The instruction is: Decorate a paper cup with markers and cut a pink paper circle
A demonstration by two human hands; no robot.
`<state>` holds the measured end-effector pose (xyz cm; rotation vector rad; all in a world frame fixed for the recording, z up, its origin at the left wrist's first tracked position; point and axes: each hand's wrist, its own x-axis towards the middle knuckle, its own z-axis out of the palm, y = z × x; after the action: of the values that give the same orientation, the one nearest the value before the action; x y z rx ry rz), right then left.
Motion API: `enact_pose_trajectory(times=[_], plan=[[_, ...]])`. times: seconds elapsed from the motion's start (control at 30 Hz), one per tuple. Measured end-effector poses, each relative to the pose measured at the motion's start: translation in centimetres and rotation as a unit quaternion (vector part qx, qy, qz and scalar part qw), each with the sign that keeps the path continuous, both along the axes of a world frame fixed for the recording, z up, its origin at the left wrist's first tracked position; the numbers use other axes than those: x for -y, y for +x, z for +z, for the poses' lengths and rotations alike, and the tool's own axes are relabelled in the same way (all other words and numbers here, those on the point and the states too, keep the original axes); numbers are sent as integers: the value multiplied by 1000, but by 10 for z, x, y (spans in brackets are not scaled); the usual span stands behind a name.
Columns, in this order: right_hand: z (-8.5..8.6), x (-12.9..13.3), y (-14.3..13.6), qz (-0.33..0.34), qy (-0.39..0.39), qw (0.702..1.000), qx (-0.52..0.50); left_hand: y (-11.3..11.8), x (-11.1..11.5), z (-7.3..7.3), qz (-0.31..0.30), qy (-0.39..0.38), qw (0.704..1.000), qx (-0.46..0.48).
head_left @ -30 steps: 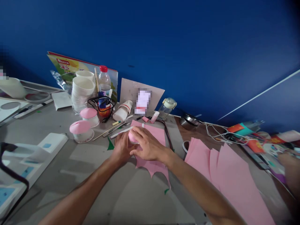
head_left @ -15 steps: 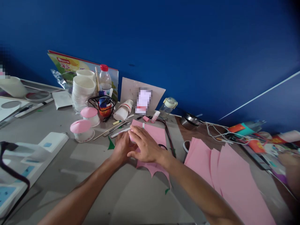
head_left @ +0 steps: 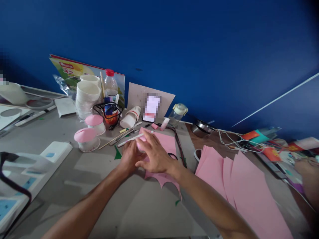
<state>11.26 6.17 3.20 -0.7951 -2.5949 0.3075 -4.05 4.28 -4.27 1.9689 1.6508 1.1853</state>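
A small pink paper piece (head_left: 141, 145), mostly hidden between my palms, is held by my left hand (head_left: 129, 155), whose fingers are curled round it. What lies under the pink surface cannot be made out. Over it arches my right hand (head_left: 155, 153), fingers stretched and somewhat apart. Beneath both hands lies a pink paper sheet (head_left: 166, 141) with a scalloped cut lower edge. The dark handle of what may be scissors (head_left: 172, 156) shows beside my right wrist. Left of my hands stand two pink-topped paper cups (head_left: 86, 135), and a white pen (head_left: 129, 140) lies just behind.
Stacked white paper cups (head_left: 87, 96), a red-capped bottle (head_left: 110, 83) and a propped phone (head_left: 151, 108) line the back. Pink sheets (head_left: 251, 186) lie at right, with cables (head_left: 224, 139) behind. A white power strip (head_left: 56, 152) sits left. Another person's hand (head_left: 307, 169) shows far right.
My right hand's fingers have lifted and spread a little off the pink piece. My left hand stays in about the same place.
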Motion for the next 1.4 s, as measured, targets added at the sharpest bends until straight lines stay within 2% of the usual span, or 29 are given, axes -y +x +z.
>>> enact_pose_trajectory(times=[0.1,0.17,0.23,0.33,0.43,0.63,0.83,1.03,1.2,1.3,1.4], plan=[[8,2,12,-66,11,992,-106,1,4,5,24,-9,999,-27],[7,4,23,-115,24,976,-185,2,5,9,43,-22,998,-28],[-1,8,33,-146,30,959,-239,3,5,12,49,-32,998,-23],[-18,13,41,-168,-17,953,-252,3,4,14,55,-20,998,-18],[-27,16,38,-156,-57,951,-261,2,4,14,50,6,998,-23],[-24,17,19,-126,-47,955,-265,-1,4,17,44,18,998,-45],[-29,16,11,-118,-21,954,-273,-3,4,19,38,17,998,-56],[-30,13,17,-112,-29,965,-234,-3,3,12,1,16,999,-43],[-32,14,15,-96,9,976,-196,-4,3,3,-24,46,997,-62],[-33,14,14,-94,5,971,-218,-3,3,2,-23,53,995,-80],[-33,13,14,-114,-42,955,-271,-2,4,5,-27,45,994,-96]])
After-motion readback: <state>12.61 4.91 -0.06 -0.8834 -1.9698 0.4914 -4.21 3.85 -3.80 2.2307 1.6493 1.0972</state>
